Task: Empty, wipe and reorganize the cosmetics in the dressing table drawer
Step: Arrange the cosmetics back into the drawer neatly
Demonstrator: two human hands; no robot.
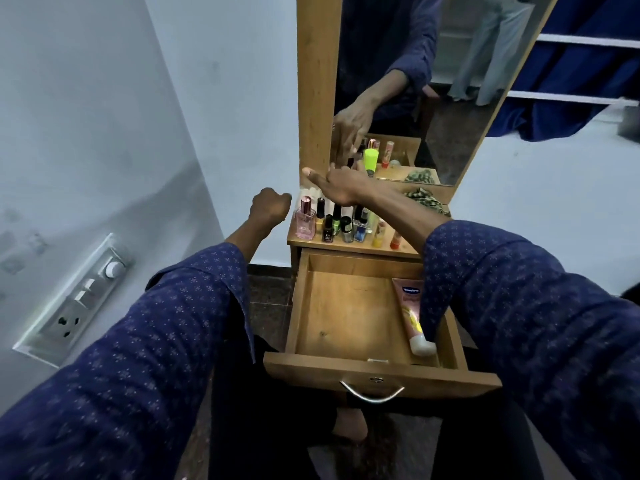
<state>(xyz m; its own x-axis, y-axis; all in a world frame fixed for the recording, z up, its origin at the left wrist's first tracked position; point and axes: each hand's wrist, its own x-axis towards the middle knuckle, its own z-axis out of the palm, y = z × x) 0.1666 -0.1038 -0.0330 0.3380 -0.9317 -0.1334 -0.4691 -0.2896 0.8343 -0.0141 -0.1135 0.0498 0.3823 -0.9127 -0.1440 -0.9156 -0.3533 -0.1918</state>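
The drawer, pulled open at 6 o'clock, is nearly emptied: only a pink lotion tube lies along its 3 o'clock wall, and wiping appears not yet done. The small bottles stand clustered on the tabletop at 12 o'clock. My right hand reaches over them, its grip hidden; my left hand is fisted, seemingly empty.

The drawer stands pulled out below the worktop, with a tube lying along its right side. On the worktop, a perfume bottle stands at the left, nail polish bottles just right of it, and a cloth at the back right. The mirror rises behind them.
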